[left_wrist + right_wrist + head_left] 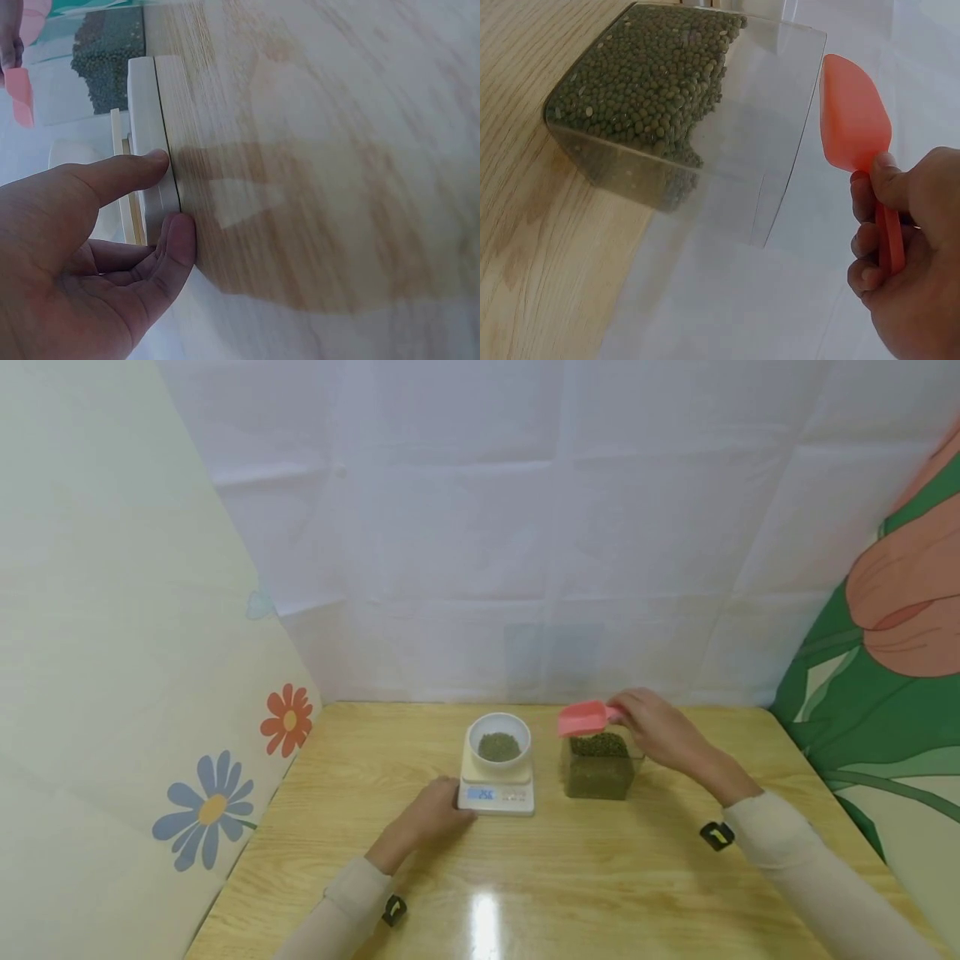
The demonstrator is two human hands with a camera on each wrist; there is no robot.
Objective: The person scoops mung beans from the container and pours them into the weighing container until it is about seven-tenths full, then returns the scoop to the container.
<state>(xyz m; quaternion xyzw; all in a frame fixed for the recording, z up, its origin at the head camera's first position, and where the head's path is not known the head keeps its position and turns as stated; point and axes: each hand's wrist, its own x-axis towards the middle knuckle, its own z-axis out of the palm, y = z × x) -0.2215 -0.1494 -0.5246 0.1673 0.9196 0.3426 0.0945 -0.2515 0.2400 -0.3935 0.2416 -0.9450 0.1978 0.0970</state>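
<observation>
While your left hand [435, 810] pinches the near left corner of the white scale [498, 807] between thumb and fingers, probably to stop it sliding, your right hand [657, 727] grips the pink scoop [582, 719] by its handle, fingers fully curled, just above the clear container [597, 785], presumably so that any spill drops back inside. The scoop is smooth and deep-sided and appears unladen; the white bowl [500, 765] stands upright on the scale with a shallow layer of green beans [498, 746], and the open container holds a sloping heap.
</observation>
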